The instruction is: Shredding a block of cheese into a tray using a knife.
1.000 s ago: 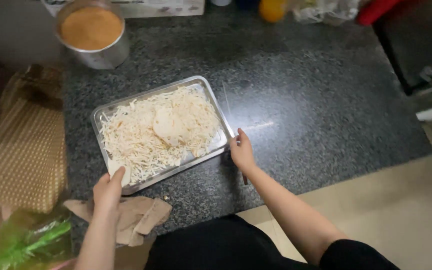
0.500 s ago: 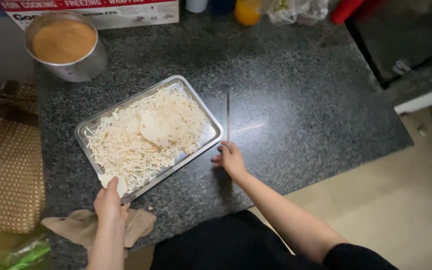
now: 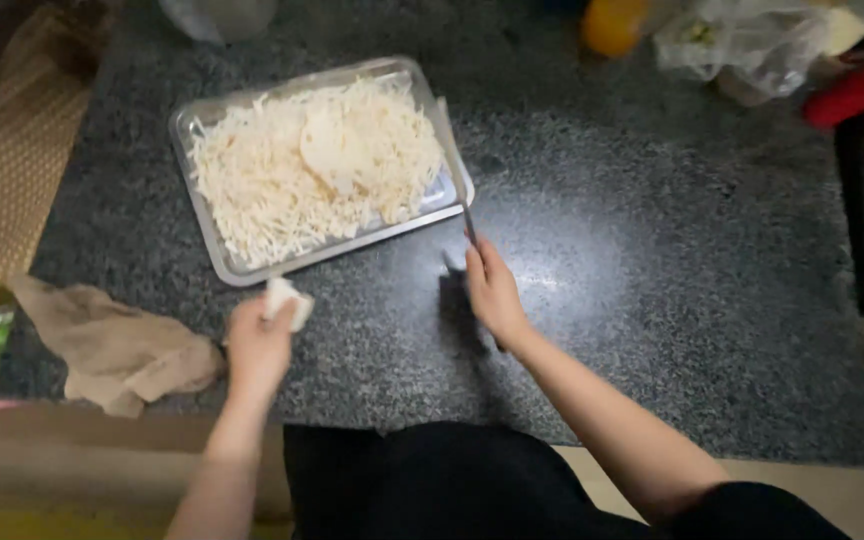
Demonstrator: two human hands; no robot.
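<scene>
Hands apart: left hand [image 3: 257, 345] clamps a white chunk [image 3: 285, 300] below the tray [image 3: 214, 245], right hand [image 3: 493, 292] grips the knife [image 3: 455, 165] beside it.

You stood at a dark speckled granite countertop [image 3: 652, 300], its polished surface catching a pale glare near the middle. A shallow rectangular metal tray [image 3: 214, 255] lay on it toward the far left, heaped with pale shredded strands [image 3: 282, 190]. A long knife [image 3: 455, 165] lay on the stone along the tray's right edge. A crumpled beige cloth [image 3: 112, 345] rested at the near left corner, partly overhanging the edge. Along the far edge sat a round orange object [image 3: 614, 22], a bunched clear plastic bag [image 3: 742, 50] and a red object [image 3: 860, 92], all blurred.
</scene>
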